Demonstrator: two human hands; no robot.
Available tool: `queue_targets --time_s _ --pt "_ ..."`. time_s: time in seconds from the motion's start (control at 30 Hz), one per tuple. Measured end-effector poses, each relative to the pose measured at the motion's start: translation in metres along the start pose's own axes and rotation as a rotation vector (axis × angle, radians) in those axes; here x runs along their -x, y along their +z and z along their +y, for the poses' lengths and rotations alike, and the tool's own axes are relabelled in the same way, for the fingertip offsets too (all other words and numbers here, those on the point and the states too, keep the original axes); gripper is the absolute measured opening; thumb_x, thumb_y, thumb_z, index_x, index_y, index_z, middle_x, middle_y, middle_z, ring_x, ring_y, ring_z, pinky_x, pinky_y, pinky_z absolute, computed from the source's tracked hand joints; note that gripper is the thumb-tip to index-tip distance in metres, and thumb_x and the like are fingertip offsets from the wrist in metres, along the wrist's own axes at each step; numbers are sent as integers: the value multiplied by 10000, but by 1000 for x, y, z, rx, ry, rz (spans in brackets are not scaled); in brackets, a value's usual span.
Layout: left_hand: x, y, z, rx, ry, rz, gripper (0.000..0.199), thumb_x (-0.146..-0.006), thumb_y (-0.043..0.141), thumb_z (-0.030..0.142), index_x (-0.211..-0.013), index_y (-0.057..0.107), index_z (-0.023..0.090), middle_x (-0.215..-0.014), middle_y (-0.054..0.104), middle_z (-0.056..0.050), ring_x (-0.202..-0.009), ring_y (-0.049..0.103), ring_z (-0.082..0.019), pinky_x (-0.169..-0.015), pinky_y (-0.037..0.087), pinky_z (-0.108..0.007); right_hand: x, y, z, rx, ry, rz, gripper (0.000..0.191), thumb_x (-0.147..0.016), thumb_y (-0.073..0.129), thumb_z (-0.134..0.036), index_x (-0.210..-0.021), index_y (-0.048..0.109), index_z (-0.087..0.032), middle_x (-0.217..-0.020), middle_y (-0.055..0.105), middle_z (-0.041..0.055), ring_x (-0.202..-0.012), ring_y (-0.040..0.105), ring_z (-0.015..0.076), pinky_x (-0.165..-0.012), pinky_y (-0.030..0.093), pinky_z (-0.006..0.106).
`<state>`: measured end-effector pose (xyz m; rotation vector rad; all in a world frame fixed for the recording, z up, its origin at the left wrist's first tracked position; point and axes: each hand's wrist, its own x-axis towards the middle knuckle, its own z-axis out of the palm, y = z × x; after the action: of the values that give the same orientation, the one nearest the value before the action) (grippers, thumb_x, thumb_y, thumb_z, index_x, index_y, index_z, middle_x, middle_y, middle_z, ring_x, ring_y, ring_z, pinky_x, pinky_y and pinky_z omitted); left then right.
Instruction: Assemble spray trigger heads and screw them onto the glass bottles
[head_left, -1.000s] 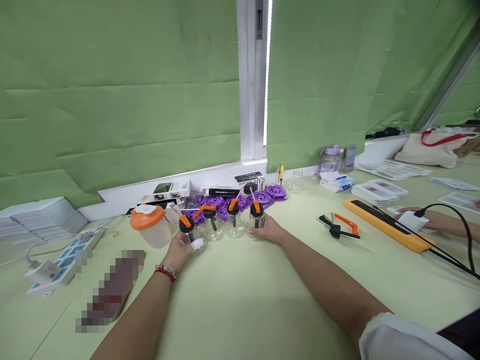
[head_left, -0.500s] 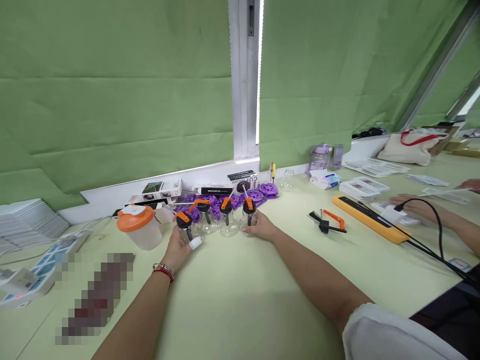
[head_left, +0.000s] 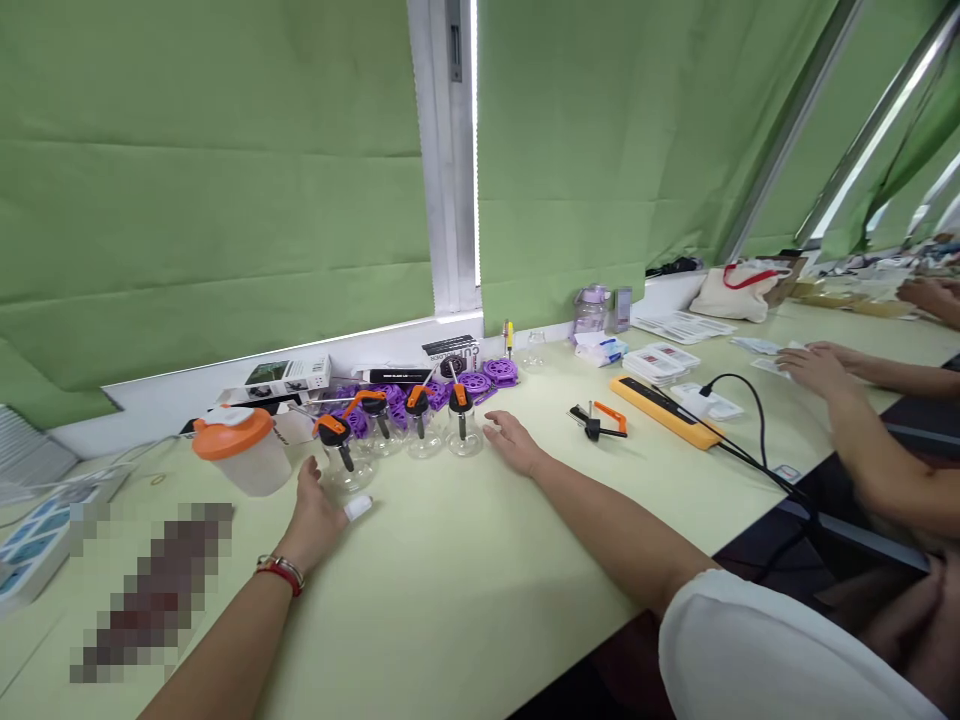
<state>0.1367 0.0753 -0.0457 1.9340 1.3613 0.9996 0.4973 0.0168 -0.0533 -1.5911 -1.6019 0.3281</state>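
Several clear glass jars with black-and-orange tops stand in a row on the pale green table. My left hand (head_left: 319, 515) is spread just beside the leftmost jar (head_left: 349, 470), holding nothing; its thumb has a white wrap (head_left: 358, 508). My right hand (head_left: 514, 442) lies open right of the rightmost jar (head_left: 463, 432), a small gap between them. Between these stand two more jars (head_left: 424, 435) (head_left: 385, 432). Purple wheel-like parts (head_left: 475, 384) lie behind the row.
An orange-lidded cup (head_left: 251, 465) stands left, near a power strip (head_left: 45, 535). To the right lie a black-and-orange clamp (head_left: 596, 425), a yellow bar (head_left: 664, 412) and cards (head_left: 660, 362). Another person's hands (head_left: 814, 370) are at far right.
Both hands have let go of the outer jars and opened, moving slightly away from them. The view has turned to the right, showing more of the other person's arms.
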Motion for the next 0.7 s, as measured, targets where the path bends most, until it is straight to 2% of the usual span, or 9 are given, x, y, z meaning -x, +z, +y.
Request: queue_targets --time_s 0.1,0.2,0.3,0.37,0.43,0.5,0.63,0.7 --pt "28 -3 6 -78 27 -63 1074 -630 713 390 -1411 8 174 -1489 126 -228 -1353 244 -352 -1069 292 -509 7 -10 5 113 21 4 370 -901 423 -383 -1182 509 -158 -1212 512 112 -1152 435 213 -1012 327 364" --pt "62 0 18 -258 44 -128 1034 -679 667 410 -1424 14 113 -1464 200 -253 -1348 258 -360 -1062 302 -528 8 -17 13 222 74 14 341 -879 458 -307 -1159 526 -125 -1230 485 141 -1177 403 242 -1032 296 387" --pt "91 8 28 -435 183 -173 927 -764 571 425 -1438 37 79 -1483 188 -251 -1365 233 -343 -1084 280 -515 2 -22 23 307 131 9 345 -850 485 -247 -1162 531 -109 -1264 452 160 -1202 384 262 -1038 286 385" --pt "102 14 30 -533 314 -205 774 -810 511 426 -1433 171 116 -1500 195 -211 -1369 236 -328 -1079 302 -501 -8 -26 30 349 172 8 385 -826 505 -214 -1197 512 -115 -1295 424 162 -1218 378 264 -1038 288 372" --pt "106 18 28 -616 418 -222 678 -820 505 426 -1409 285 174 -1499 241 -170 -1352 283 -326 -1056 339 -503 -24 -34 39 381 222 20 461 -802 526 -198 -1254 469 -127 -1321 393 162 -1224 384 265 -1030 302 363" --pt "105 20 24 -683 512 -225 650 -820 512 430 -1403 322 214 -1482 297 -150 -1332 327 -327 -1038 358 -514 -46 -44 48 408 280 50 552 -784 543 -195 -1316 406 -144 -1347 356 162 -1224 393 270 -1018 317 361" --pt "101 18 23 -768 660 -182 722 -819 516 455 -1450 217 272 -1472 323 -129 -1311 368 -323 -998 408 -513 -103 -72 64 464 383 145 692 -776 551 -197 -1405 263 -200 -1427 231 160 -1251 361 303 -1007 316 404" --pt "99 17 26 -779 689 -166 744 -818 520 447 -1460 178 290 -1465 337 -117 -1293 399 -316 -972 437 -494 -132 -86 70 488 417 186 745 -773 559 -206 -1427 203 -223 -1460 161 161 -1271 327 330 -1002 310 433"
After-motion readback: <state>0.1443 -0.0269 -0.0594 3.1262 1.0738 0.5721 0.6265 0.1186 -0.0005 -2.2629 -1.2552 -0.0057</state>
